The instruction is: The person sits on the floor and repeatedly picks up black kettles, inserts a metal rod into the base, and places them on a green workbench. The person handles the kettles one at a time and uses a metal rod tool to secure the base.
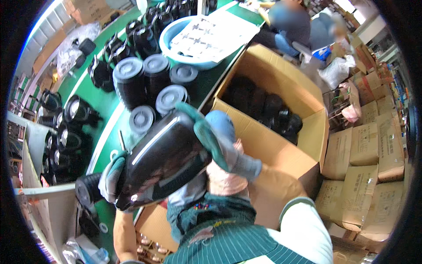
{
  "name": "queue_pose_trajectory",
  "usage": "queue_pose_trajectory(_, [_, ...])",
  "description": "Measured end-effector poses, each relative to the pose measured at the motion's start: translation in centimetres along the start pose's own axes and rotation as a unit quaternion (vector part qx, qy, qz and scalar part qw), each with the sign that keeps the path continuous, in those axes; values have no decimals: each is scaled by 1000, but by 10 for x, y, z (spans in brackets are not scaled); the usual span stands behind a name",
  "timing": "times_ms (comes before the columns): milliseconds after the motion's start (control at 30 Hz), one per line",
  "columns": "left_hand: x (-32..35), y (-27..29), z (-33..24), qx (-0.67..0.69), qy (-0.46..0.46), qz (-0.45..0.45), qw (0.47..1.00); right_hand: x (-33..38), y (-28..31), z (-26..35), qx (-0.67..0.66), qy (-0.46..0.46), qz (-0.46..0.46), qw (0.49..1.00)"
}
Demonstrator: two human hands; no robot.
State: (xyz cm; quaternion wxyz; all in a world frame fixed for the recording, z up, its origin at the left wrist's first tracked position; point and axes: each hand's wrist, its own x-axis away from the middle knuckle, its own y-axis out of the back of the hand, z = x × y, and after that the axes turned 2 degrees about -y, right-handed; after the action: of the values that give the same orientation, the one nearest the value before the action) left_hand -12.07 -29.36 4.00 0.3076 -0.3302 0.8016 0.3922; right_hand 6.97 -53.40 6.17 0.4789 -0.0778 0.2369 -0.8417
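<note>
A large glossy black tapered housing [165,158] is held tilted in front of my body, between both gloved hands. My left hand [112,178], in a grey glove with green coating, grips its lower left end. At the upper right end, my right hand [209,138] wraps round the side in a green and grey glove. Just beyond the housing stand several black cylinders with grey round lids [129,69] on the green work surface [107,152]. A black cylindrical part [83,189] lies beside my left hand. The underside of the housing is hidden.
To the right, an open cardboard box [259,127] holds several black parts [263,103]. A blue basin [167,44] carries a white moulded tray [198,37]. More black parts [72,136] line the left. Cardboard boxes [362,158] are stacked at far right; other people [290,26] sit beyond.
</note>
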Motion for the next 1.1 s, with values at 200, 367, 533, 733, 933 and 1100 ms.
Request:
queue_pose_trajectory(200, [-22,17,-13,-122,-143,159,969,20,90,-73,271,5,103,957])
queue_pose_trajectory(367, [36,6,15,240,301,-24,922,8,29,-12,438,147,94,882])
queue_pose_trajectory(533, [30,-2,3,252,331,-25,909,3,-4,-27,310,232,72,919])
queue_pose_trajectory(733, [6,27,8,11,25,83,996,31,56,-57,385,-15,56,921])
queue_pose_trajectory(933, [59,22,31,335,286,115,890,5,-15,-38,197,98,44,974])
queue_pose_trajectory(1100, [-31,34,-24,-62,-111,151,980,81,122,-164,145,-162,-7,976])
